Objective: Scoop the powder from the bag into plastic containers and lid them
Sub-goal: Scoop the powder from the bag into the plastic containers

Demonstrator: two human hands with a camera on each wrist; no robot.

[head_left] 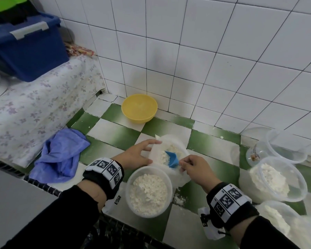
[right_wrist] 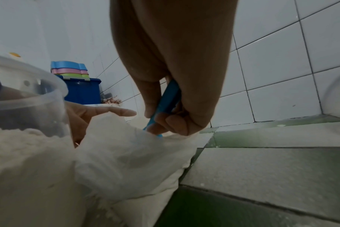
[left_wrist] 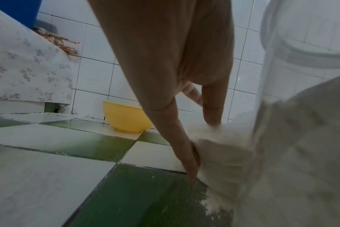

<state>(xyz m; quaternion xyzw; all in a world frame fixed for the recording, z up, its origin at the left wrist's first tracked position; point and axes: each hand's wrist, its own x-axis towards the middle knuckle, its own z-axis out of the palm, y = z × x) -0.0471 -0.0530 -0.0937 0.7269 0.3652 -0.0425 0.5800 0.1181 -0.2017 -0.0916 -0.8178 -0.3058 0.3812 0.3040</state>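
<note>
A white bag [head_left: 176, 141] of powder lies open on the green-and-white tiled counter [head_left: 115, 130]. My left hand [head_left: 153, 151] steadies the bag's left rim, thumb and straight fingers pressed against it [left_wrist: 202, 149]. My right hand [head_left: 182, 164] grips the handle of a blue scoop [head_left: 171, 158], whose bowl is sunk in the powder inside the bag. In the right wrist view the fingers curl round the scoop handle [right_wrist: 169, 98] above the bag [right_wrist: 126, 153]. A round clear container [head_left: 148, 191], holding a mound of powder and unlidded, stands just in front of the bag.
On the right stand more clear containers: one filled [head_left: 275, 178], one empty [head_left: 285, 146], another with powder at the bottom right [head_left: 276, 221], plus a small jar [head_left: 255, 153]. A yellow bowl [head_left: 139, 107] sits against the wall, a blue cloth [head_left: 61, 155] lies left. Spilled powder [head_left: 180, 199] dots the tiles.
</note>
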